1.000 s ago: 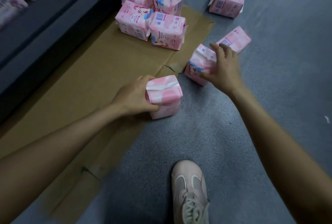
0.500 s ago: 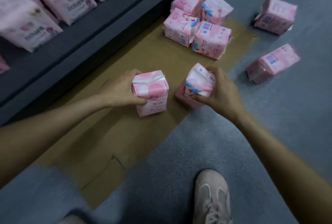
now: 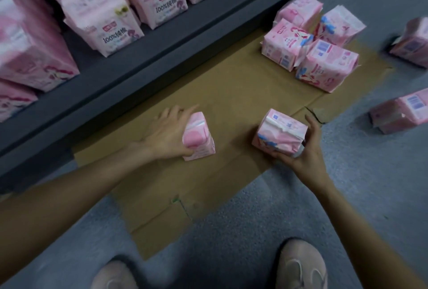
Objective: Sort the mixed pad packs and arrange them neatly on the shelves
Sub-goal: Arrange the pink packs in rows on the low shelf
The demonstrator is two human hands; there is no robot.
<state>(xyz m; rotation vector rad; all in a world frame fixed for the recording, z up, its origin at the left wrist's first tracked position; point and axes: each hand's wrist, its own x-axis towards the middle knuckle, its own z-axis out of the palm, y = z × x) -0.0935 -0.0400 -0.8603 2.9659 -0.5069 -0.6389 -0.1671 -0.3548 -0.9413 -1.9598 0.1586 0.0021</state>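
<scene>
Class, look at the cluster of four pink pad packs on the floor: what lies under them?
The four pad packs sit on flattened brown cardboard spread over the grey floor. The cardboard directly beneath them is covered.

A shop aisle: a low dark shelf [image 3: 148, 61] holds rows of identical pink packs [image 3: 108, 22], with more stock on cardboard [image 3: 231, 94] on the floor.

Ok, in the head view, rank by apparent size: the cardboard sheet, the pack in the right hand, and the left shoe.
1. cardboard sheet, clearly largest.
2 and 3. pack in the right hand and left shoe: unranked, since the shoe is cut off by the frame and nearer the camera.
</scene>
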